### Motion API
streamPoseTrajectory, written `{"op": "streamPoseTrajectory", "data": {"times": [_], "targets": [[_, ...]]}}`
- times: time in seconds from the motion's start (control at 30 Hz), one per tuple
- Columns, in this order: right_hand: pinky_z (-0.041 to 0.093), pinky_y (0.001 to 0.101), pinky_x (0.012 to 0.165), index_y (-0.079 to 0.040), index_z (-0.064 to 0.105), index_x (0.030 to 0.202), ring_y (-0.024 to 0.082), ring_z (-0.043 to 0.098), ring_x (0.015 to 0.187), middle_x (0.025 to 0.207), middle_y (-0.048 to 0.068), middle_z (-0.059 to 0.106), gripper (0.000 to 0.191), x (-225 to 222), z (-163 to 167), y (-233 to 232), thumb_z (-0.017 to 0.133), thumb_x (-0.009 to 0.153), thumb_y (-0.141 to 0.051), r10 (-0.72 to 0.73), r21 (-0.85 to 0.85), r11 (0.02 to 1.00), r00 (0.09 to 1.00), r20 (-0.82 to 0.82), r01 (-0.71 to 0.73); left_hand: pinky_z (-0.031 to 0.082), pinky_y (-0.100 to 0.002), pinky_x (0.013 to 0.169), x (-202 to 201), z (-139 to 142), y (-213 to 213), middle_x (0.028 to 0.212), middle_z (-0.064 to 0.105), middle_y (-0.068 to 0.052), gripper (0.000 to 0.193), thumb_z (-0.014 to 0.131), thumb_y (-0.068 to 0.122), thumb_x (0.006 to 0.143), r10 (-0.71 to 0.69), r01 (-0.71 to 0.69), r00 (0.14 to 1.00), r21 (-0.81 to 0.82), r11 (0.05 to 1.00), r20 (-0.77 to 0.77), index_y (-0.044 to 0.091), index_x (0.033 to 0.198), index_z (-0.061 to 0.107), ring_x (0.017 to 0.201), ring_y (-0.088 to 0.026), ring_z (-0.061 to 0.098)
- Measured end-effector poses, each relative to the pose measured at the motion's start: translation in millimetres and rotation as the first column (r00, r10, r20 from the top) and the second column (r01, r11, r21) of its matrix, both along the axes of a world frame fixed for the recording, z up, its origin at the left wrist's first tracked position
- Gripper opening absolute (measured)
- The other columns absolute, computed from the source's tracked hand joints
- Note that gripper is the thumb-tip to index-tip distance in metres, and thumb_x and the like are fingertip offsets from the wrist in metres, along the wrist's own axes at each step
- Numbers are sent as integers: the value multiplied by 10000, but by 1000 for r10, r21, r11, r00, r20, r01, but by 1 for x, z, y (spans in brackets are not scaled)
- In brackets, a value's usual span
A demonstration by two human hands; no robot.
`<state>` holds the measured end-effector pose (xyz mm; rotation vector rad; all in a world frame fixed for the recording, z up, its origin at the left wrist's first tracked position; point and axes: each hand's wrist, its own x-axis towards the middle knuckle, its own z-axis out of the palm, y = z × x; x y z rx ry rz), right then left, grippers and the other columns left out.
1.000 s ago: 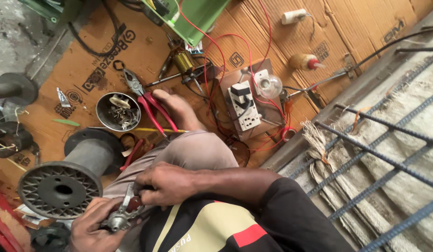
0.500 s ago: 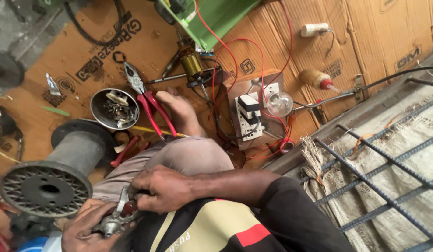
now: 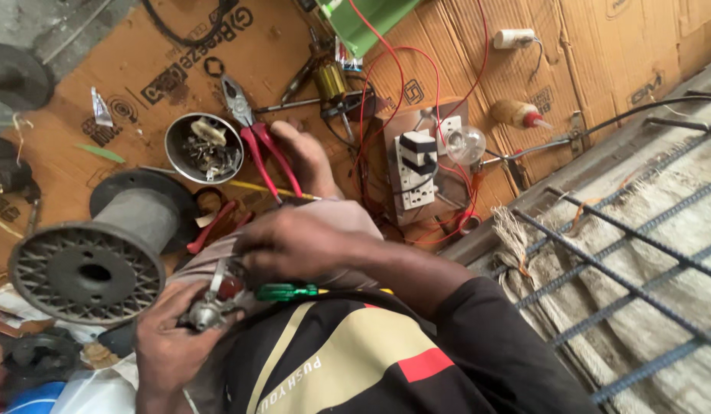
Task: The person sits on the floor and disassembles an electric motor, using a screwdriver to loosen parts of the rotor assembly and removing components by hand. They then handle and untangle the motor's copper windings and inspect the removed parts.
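Observation:
My left hand (image 3: 167,345) is at the lower left, closed round a small metal part with a reddish body (image 3: 213,303) held over my lap. My right hand (image 3: 294,244) reaches across from the right, just above that part, fingers curled. A green-handled screwdriver (image 3: 286,291) lies under its palm with the shaft pointing left at the part; the grip itself is partly hidden by the hand. My bent knee (image 3: 332,218) is behind the hands and my bare foot (image 3: 302,153) rests on the cardboard beyond it.
Red-handled pliers (image 3: 252,142) lie by the foot, next to a metal bowl of small parts (image 3: 204,147). A large grey spool (image 3: 87,261) stands at left. A switchboard with a socket (image 3: 417,172) and a bulb (image 3: 466,144) trails red wires. Rebar grid (image 3: 623,253) at right.
The green screwdriver handle has come into sight under my right hand, which has lifted slightly off the part. The left hand keeps its hold. The view has shifted a little.

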<state>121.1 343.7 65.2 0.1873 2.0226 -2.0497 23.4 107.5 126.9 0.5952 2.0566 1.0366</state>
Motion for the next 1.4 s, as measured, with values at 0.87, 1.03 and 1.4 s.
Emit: {"op": "streamPoseTrajectory", "data": {"times": [0.87, 1.03, 1.4], "targets": [[534, 247, 904, 10, 656, 1300, 105, 673, 984, 1069, 38, 727, 352, 5, 30, -66, 673, 962, -87, -196, -63, 965, 865, 463, 253, 544, -338, 771, 31, -32, -95, 994, 644, -7, 594, 856, 87, 904, 149, -872, 328, 238, 429, 933, 34, 1435, 596, 872, -113, 609], [561, 290, 907, 43, 631, 1279, 151, 689, 979, 1059, 60, 710, 333, 9, 23, -75, 685, 973, -77, -204, -225, 922, 888, 412, 316, 606, -415, 764, 47, -46, -108, 989, 663, -91, 536, 769, 381, 951, -14, -869, 216, 198, 453, 976, 0, 1284, 594, 865, -190, 664], [564, 330, 952, 48, 620, 1305, 168, 680, 1022, 1109, 82, 705, 322, 13, 15, -91, 654, 1027, -112, -163, -311, 914, 936, 312, 263, 614, -543, 862, 57, -47, -115, 1067, 680, -220, 643, 482, 528, 1073, -403, -877, 32, 219, 427, 914, 33, 1483, 472, 877, -311, 725]]}}
